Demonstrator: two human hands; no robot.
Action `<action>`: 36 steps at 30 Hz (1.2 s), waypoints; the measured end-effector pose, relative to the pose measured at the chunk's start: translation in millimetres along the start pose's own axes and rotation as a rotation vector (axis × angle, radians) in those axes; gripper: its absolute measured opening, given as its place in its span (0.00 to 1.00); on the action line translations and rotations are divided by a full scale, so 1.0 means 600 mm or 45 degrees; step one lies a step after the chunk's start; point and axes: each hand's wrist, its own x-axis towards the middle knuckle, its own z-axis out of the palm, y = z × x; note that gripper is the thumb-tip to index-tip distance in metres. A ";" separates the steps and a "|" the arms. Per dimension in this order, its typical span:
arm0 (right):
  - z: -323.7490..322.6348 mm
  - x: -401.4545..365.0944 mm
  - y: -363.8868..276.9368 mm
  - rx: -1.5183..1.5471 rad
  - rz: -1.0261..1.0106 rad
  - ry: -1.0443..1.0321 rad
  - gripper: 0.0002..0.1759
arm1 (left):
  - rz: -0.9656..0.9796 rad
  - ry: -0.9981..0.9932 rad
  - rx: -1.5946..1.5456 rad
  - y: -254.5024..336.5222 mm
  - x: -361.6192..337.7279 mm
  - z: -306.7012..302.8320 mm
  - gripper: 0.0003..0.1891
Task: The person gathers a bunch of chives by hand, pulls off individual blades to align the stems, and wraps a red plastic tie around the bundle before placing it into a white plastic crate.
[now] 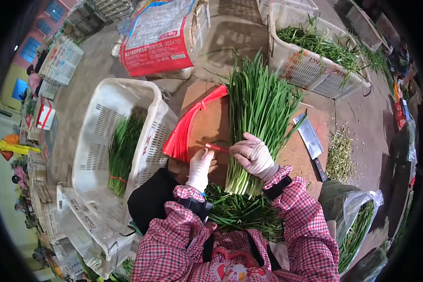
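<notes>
A large bunch of garlic chives [258, 101] lies on a brown board [207, 117], leaves pointing away and pale stems toward me. My right hand [254, 154], in a pale glove, is curled over the stems. My left hand [202, 167], gloved with bare fingertips, pinches one end of a red tie strip [217, 148]. That strip runs across to the right hand's fingers and the bunch; its far end is hidden. Left of the bunch a sheaf of red tie strips [188, 129] rests on the board. A cleaver [309, 136] with a black handle lies right of the chives.
A white crate [91, 141] at left holds a tied chive bunch [125, 155]. Another crate [310, 70] of loose greens stands at back right. Loose chives [242, 214] lie below my hands. Trimmed stem ends [341, 157] litter the floor beside a plastic bag [362, 211] of greens.
</notes>
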 end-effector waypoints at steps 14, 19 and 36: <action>0.001 0.005 -0.003 0.015 0.012 0.014 0.12 | 0.865 0.032 0.246 -0.092 0.014 0.029 0.07; 0.009 0.000 0.002 -0.085 -0.003 0.098 0.13 | 0.860 0.049 0.216 -0.090 -0.019 0.041 0.06; -0.154 -0.166 -0.023 0.383 0.857 0.876 0.12 | 0.746 -0.114 0.948 0.008 -0.015 0.069 0.09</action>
